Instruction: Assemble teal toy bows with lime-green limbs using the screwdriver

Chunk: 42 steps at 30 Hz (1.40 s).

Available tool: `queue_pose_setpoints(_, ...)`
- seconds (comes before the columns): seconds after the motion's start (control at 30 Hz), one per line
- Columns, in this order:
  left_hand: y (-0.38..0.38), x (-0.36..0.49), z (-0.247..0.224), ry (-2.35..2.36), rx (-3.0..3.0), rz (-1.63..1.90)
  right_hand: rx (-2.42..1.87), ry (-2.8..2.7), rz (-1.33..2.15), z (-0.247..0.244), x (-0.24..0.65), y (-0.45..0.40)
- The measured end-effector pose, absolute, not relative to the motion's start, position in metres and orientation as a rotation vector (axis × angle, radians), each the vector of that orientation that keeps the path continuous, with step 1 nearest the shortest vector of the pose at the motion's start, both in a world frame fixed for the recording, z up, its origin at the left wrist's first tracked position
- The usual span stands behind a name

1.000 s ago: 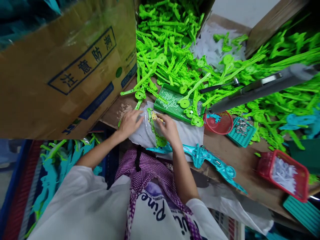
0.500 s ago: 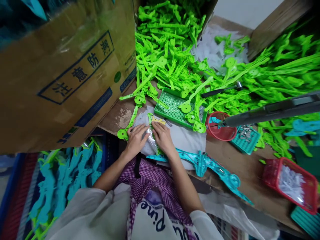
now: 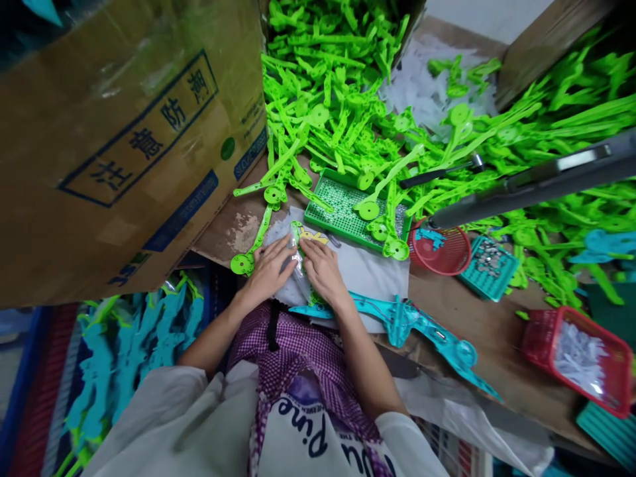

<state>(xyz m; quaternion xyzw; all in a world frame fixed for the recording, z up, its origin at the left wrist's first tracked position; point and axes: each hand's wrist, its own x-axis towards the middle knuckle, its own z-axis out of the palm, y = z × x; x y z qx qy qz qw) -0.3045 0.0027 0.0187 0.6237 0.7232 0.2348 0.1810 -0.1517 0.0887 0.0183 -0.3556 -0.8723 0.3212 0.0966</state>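
My left hand [image 3: 271,268] and right hand [image 3: 320,265] meet near the middle of the frame, fingers bent and neither clenched. Their fingertips bear on a clear plastic strip [image 3: 299,266]; I can't tell whether they pinch it or only press. The strip lies along a green piece [image 3: 295,230], mostly hidden by my hands, on a white cloth [image 3: 375,281].

I'd judge this piece partway along: strip and green piece are together, but whether the strip sits home I can't see. Any fastening looks still to do, since the grey tool [image 3: 517,189] at right is in neither hand. The blue piece [image 3: 397,321], right of my hands, appears unjoined to the green one. Plenty is left: loose green pieces [image 3: 342,132] heap across the top. Blue and green pieces [image 3: 166,324] crowd the lower left, perhaps already put together.
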Motion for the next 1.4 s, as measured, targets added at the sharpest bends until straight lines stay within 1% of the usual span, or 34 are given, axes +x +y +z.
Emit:
queue_pose_setpoints(0.17, 0.014, -0.31, 0.027, 1.999, 1.927, 0.524, -1.074, -2.634, 0.901, 0.02, -0.155, 0.087)
queue_pose_setpoints(0.73, 0.032, -0.328, 0.042, 1.895, 2.049, 0.255, -1.077, -2.754, 0.76, 0.026, -0.158, 0.085)
queue_pose_setpoints(0.9, 0.03, -0.335, 0.031, 1.831, 1.977, 0.367, -1.054, -2.629, 0.794, 0.034, -0.152, 0.081)
queue_pose_setpoints(1.07, 0.03, -0.349, 0.039, 1.857, 1.973, 0.53, -0.975, -2.385, 0.864, 0.045, -0.115, 0.068)
queue_pose_setpoints(1.23, 0.07, -0.383, 0.039, 2.142, 1.917, 0.815, -0.992, -2.229, 0.987, 0.061, -0.104, 0.048)
queue_pose_setpoints(1.4, 0.108, -0.4, 0.039, 2.134, 1.817, 0.866, -0.847, -2.302, 0.971, 0.071, -0.111, 0.038)
